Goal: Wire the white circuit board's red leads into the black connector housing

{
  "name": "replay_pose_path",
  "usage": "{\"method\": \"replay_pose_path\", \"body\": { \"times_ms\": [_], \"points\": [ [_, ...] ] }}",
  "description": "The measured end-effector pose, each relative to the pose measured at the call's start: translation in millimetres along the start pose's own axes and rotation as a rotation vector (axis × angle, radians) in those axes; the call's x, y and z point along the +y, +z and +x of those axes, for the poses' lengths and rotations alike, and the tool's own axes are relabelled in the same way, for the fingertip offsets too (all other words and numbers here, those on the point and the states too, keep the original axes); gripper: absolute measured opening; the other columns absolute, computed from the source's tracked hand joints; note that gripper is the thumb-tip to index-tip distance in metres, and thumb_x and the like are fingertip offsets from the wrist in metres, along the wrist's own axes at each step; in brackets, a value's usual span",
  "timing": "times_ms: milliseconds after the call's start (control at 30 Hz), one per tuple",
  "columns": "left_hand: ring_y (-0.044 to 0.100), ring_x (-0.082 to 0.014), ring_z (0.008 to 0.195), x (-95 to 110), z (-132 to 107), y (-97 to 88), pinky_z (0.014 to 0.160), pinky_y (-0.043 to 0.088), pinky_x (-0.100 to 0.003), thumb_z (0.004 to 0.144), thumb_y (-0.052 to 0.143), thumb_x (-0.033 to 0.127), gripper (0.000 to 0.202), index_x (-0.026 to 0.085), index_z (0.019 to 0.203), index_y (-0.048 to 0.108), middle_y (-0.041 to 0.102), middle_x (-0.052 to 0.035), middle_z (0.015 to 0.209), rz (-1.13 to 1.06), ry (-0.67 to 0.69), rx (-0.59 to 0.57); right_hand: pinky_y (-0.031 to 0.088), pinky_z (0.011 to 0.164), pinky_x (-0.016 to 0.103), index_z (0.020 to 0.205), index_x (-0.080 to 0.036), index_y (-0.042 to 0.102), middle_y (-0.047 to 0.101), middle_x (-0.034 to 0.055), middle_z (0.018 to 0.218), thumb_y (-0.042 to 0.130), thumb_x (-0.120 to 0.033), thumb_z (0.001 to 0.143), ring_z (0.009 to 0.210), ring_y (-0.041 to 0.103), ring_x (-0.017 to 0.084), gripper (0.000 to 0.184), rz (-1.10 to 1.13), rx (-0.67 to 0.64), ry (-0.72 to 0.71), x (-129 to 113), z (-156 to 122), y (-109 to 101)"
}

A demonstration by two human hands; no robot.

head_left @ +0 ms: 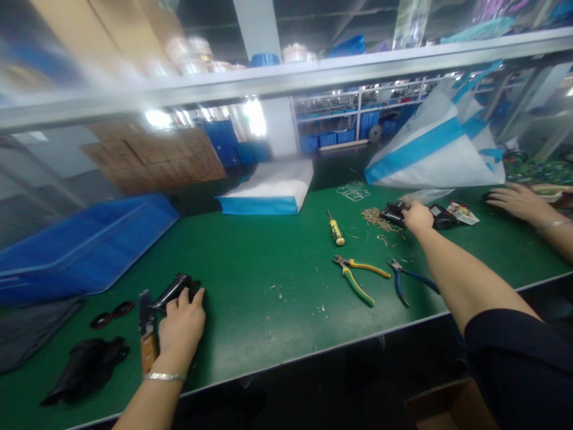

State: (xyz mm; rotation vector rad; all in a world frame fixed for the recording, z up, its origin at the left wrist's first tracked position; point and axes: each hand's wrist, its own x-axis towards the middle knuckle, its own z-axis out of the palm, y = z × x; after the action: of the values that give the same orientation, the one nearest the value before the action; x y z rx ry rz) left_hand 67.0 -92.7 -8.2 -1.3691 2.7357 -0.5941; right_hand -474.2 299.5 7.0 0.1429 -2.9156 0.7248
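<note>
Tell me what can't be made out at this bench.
In the head view:
Black cylindrical part: partly hidden by the left hand, grip unclear.
Dark part: partly covered by the right hand.
Brass-coloured pieces: too small to count.
Blue bin: cut off by the left edge.
Co-worker's arm: cut off by the right edge.

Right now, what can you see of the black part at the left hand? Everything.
The black part looks like glossy hard plastic, roughly tubular, with streaks of light along its body. It lies aslant on the green tabletop, its broader end pointing away from the person and its nearer end beside the wooden-handled tool; whether those two touch is unclear. The fingers of the left hand are at its right side and hide some of it, so its full outline can't be told.
</note>
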Motion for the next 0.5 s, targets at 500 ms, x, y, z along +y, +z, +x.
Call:
{"method": "replay_pose_path", "body": {
  "times_ms": [500],
  "points": [
    [0.042,-0.0371,0.114,2.9,-5.3,-7.4,0.073,0.052,-0.047,0.094,0.007,0.018,0.061,0.022,0.137,0.049,0.035,-0.0195,0.142,-0.053,-0.002,0.027,0.041,0.08,0.027,0.115,-0.004,0.064,0.065,0.0173,0.102,0.056,-0.031,0.089,0.085,0.059,0.013,0.038,0.452,0.307,-0.25,-54.2,-41.3,-99.4]
  ]
}}
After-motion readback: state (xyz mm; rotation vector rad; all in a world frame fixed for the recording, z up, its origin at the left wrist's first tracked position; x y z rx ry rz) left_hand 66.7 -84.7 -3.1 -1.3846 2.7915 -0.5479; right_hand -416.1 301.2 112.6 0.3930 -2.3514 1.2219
